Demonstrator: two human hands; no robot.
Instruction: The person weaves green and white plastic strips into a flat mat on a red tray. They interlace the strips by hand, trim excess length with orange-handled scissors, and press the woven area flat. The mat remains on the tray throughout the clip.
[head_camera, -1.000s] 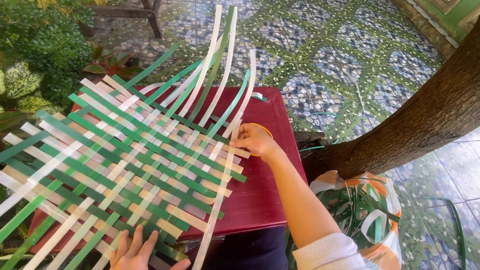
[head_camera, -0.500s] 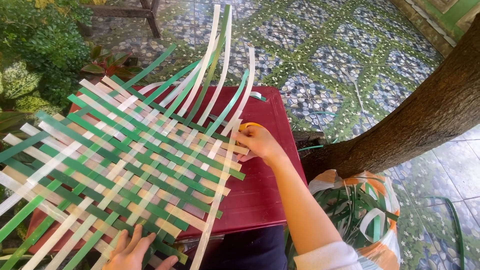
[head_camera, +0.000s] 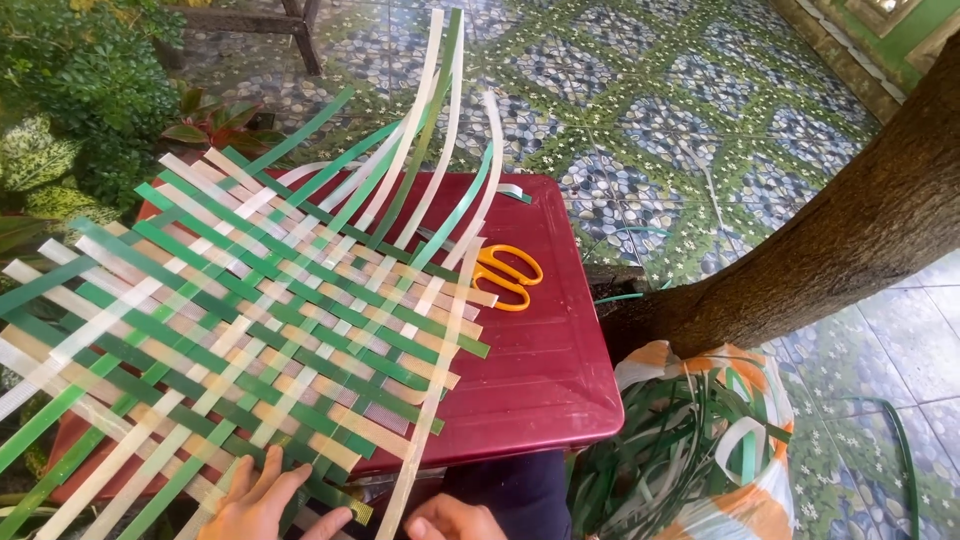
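Loose cream strip (head_camera: 430, 400) runs 6-to-12 between flat-open left hand (head_camera: 255, 505) on mat (head_camera: 230, 310) and nearer right hand (head_camera: 455, 520) (grip unclear).

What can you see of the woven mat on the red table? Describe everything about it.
The woven mat is a flat lattice of green, white and tan strips, which look like stiff plastic, crossed diagonally over and under. It lies across the red table, overhanging the table's left and near edges. Its edges are unfinished: loose strip ends stick out all round, and several long ones curve upward at the far side. The left hand presses its near edge, and the right hand lies beside a long white strip. Orange scissors lie just beside it.
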